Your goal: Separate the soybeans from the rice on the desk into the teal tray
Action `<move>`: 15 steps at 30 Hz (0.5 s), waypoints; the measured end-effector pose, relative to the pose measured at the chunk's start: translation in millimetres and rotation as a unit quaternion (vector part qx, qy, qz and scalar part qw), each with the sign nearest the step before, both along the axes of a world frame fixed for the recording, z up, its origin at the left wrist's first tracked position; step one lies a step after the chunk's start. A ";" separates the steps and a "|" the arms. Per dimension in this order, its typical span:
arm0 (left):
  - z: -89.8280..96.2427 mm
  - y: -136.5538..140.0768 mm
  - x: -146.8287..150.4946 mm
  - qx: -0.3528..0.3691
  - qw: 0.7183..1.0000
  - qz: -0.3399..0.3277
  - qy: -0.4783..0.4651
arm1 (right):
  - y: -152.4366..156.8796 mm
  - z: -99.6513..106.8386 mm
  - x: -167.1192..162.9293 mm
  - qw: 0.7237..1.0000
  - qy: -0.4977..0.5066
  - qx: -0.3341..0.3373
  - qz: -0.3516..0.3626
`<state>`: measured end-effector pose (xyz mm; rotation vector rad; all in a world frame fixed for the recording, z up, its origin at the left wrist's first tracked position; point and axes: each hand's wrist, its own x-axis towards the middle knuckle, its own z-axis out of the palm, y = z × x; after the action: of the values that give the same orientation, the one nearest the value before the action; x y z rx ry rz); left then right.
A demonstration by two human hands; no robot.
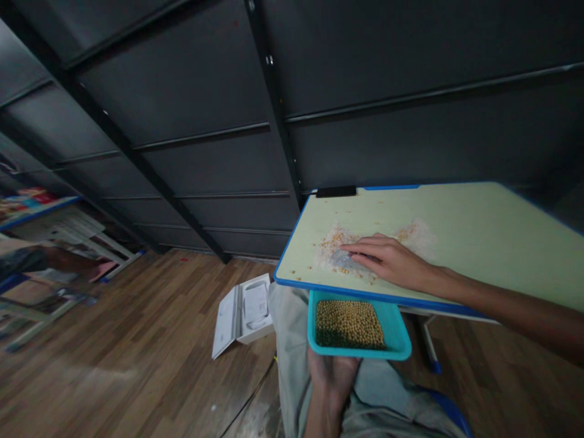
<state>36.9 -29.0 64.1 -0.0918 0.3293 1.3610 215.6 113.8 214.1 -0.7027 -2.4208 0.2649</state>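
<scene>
My left hand [331, 368] is under a turquoise plastic tray [396, 331] and holds it up above my lap, against the table's front edge. Small round tan beans, looking like soybeans [349, 322], fill most of the tray; the rest of its bottom shows at the right. My right hand [387, 258] is low over the pale green tabletop [479, 243], its fingers long and close together, the thumb below them. A greyish, see-through flat piece [345, 261] shows at its fingertips, partly hidden. Around it lie white grains and scattered orange-yellow beans or bits [335, 237].
A black flat object [336, 191] lies at the table's back edge. On the wooden floor, an open white box [255, 307] stands left of my leg, near a dark cable [250, 398]. Another person's leg [68, 264] and a second table [68, 204] are at the far left.
</scene>
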 end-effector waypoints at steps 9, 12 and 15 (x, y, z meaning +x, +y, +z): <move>-2.8 -1.1 0.6 0.001 1.000 0.005 -0.005 | -2.6 1.0 -2.0 0.999 0.000 -0.007 0.046; -4.1 -1.5 0.4 -0.001 1.000 0.004 0.004 | -3.7 1.8 -1.7 0.998 -0.006 -0.012 0.055; -4.8 -1.1 0.2 0.004 1.000 0.002 0.009 | -4.8 2.7 -1.2 0.998 -0.010 -0.014 0.063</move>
<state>37.1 -30.1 59.3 -0.0737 0.3378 1.3683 214.4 108.9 216.9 -0.5689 -2.4890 0.3445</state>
